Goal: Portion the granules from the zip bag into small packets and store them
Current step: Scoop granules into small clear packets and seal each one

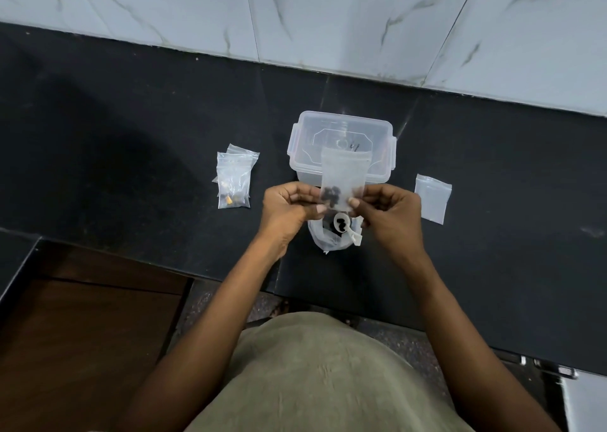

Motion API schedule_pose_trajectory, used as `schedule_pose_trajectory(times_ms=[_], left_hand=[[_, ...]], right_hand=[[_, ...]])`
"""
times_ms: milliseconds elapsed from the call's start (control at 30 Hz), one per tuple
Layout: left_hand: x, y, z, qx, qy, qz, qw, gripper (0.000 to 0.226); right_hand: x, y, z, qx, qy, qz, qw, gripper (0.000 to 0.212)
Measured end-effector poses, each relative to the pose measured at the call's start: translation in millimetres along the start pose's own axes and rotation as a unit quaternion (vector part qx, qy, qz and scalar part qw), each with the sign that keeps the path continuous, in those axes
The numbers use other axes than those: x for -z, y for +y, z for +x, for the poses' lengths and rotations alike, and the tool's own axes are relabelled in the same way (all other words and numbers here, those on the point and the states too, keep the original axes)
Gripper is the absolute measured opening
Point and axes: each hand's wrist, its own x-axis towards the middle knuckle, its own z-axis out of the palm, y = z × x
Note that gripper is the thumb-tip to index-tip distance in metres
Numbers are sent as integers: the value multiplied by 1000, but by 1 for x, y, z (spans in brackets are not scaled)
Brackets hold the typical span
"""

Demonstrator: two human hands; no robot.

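Both hands hold one small clear packet [344, 182] upright above the middle of the black tabletop [131, 129]. The left hand [289, 210] pinches its lower left edge between thumb and fingers; the right hand [389, 210] pinches its lower right edge likewise. Dark granules [331, 195] sit in the packet's bottom, between the two thumbs.

Directly below the hands, near the front edge of the tabletop, lies the open zip bag [328, 239] with a white scoop [343, 226] resting in its mouth; the scoop carries dark granules.

Behind the held packet, toward the rear edge, stands a clear lidless plastic container [341, 136].

Left of the hands lies a small stack of clear packets [234, 182], contents indistinct. Right of the hands lies a flat clear packet [433, 197].
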Motion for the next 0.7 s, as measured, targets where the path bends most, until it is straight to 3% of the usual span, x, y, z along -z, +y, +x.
schedule_pose_trajectory(times_ms=[233, 367, 433, 567, 700], left_hand=[[7, 0, 3, -16, 3, 48, 999, 27], [6, -3, 1, -67, -32, 57, 996, 22], [3, -3, 2, -83, -20, 34, 996, 14], [1, -1, 2, -112, -1, 32, 993, 19], [1, 0, 1, -106, 1, 47, 993, 18]], right_hand=[[14, 6, 5, 48, -63, -157, 984, 21], [10, 5, 1, 51, -83, -113, 989, 26], [8, 8, 1, 54, -80, -123, 988, 23], [8, 11, 0, 51, -72, -133, 987, 17], [8, 6, -2, 81, -87, -135, 984, 23]])
